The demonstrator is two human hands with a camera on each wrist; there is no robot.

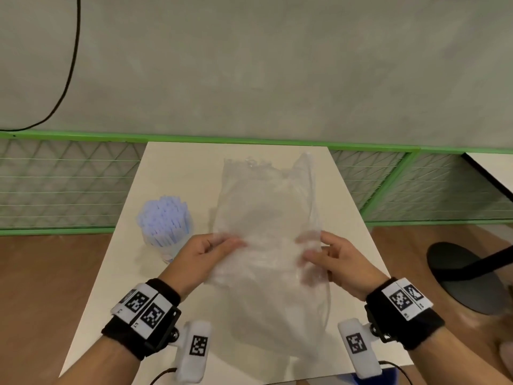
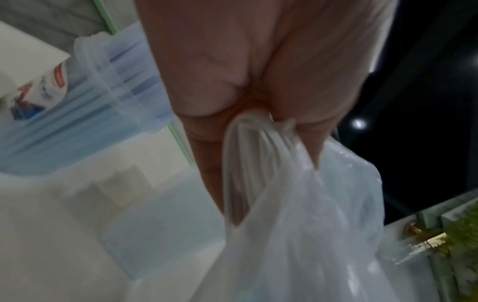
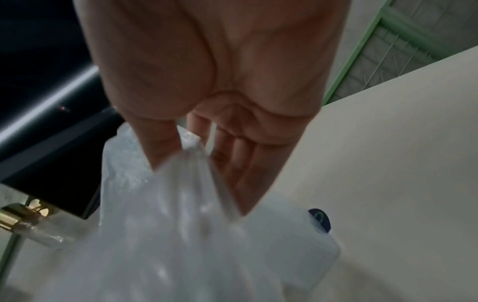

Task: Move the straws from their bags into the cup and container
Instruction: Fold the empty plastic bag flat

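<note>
A large clear plastic bag [image 1: 266, 207] is stretched over the white table [image 1: 180, 168], and I can make out no straws inside it. My left hand [image 1: 230, 245] pinches its left edge and my right hand [image 1: 308, 245] pinches its right edge, both lifted just above the tabletop. The left wrist view shows the left hand [image 2: 269, 183] with bunched bag film [image 2: 297, 235] caught between thumb and fingers. In the right wrist view the right hand [image 3: 199, 188] pinches the bag [image 3: 168, 235] the same way. A clear cup [image 1: 166, 220] packed with pale blue straws stands left of my left hand, the cup [image 2: 103, 85] blurred up close.
Behind the table runs a green wire fence [image 1: 69, 184]. A black round stand base [image 1: 466, 276] sits on the wooden floor at the right. A second table's corner [image 1: 494, 170] shows far right. A small dark blue object [image 3: 319, 221] lies on the table by the bag.
</note>
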